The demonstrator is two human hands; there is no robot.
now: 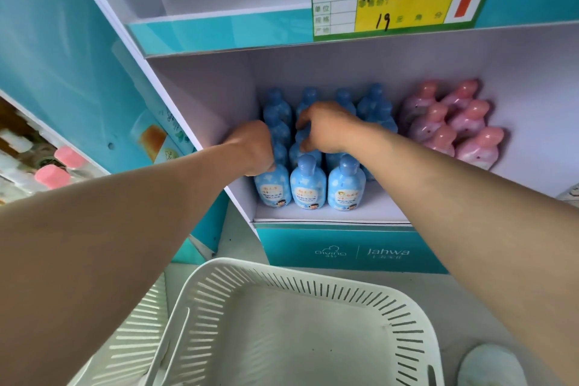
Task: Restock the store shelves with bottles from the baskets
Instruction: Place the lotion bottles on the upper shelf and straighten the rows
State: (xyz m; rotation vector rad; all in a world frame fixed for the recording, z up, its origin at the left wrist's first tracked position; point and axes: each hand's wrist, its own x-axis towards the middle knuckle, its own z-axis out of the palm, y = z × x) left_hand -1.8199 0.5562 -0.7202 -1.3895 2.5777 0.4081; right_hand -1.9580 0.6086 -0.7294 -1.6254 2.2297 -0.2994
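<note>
Left hand (253, 147) gripping front-left blue bottle (272, 186) beside the shelf (383, 208) wall, right hand (326, 127) curled round second-row blue bottle (297, 152), narrow gap before pink bottles (451, 125), white basket (282, 279) below.

1. Bright, even, soft light; colours slightly washed out.
2. Soft shadow under the upper shelf (219, 31); the rear blue bottles (308, 185) look duller than the front row.
3. Small glare spots on the caps of the pink bottles (451, 128); there's a sheen on the clear shelf-edge strip.
4. Wide-angle distortion: the shelf side panel (131, 50) leans hard and the forearms (109, 229) balloon toward the bottom corners.
5. Left edge smeared; the pink-capped items (59, 169) are out of focus.
6. Centre fairly sharp: price tag (398, 0) handwriting is legible, front bottle labels are soft.
7. White basket (313, 282) near overexposed, slots still clear.
</note>
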